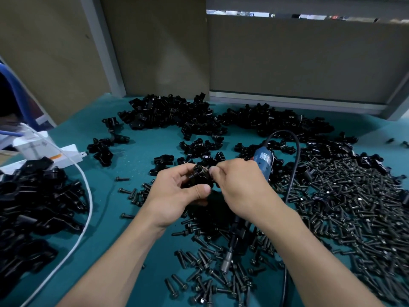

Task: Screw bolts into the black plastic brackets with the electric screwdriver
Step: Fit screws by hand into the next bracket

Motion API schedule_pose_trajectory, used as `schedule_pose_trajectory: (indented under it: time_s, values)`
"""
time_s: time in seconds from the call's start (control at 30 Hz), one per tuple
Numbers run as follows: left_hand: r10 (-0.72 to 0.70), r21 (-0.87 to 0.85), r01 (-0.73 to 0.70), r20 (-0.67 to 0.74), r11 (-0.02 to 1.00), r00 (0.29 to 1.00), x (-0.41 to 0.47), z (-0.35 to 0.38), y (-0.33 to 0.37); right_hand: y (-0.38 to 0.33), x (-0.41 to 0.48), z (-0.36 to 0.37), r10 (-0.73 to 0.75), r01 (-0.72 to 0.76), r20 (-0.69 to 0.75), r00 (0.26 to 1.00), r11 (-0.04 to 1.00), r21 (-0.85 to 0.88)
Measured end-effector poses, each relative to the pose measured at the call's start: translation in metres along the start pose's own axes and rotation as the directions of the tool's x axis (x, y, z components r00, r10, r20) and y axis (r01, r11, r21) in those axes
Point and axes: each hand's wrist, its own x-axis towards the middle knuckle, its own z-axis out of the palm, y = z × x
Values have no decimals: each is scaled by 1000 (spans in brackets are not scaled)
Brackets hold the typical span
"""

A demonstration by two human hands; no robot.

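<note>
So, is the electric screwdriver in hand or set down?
Set down. The electric screwdriver lies on the table beneath the right hand; that hand and the left hand both hold a black bracket.

The left hand (177, 196), right hand (240, 188) and both forearms (119, 264) are bare, nails trimmed short.

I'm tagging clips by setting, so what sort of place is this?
Probably a factory or workshop assembly bench: heaps of identical black plastic brackets and loose bolts cover the teal work mat, and a corded electric screwdriver lies among them.
</note>
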Motion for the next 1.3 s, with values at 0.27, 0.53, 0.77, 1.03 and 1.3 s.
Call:
schedule_pose_trajectory:
  time_s: [0.27,0.53,0.77,1.03,1.3]
  values:
    - [-8,-9,8,10,1000,1000,-1,-2,1,9,-1,-10,-109,108,155,982,994,18]
    - [-20,-34,21,11,999,1000,1,-8,2,8,-3,-17,-226,233,148,963,972,-29]
    - [-43,-2,43,79,999,996,0,-9,3,11,-4,-19,-197,220,200,960,970,-100]
    - [-21,-1,21,53,1000,998,0,-10,4,6,-3,-4,-188,188,30,982,982,-15]
    - [-28,-24,29,40,999,999,1,-9,4,13,-3,-5,-209,207,42,977,977,45]
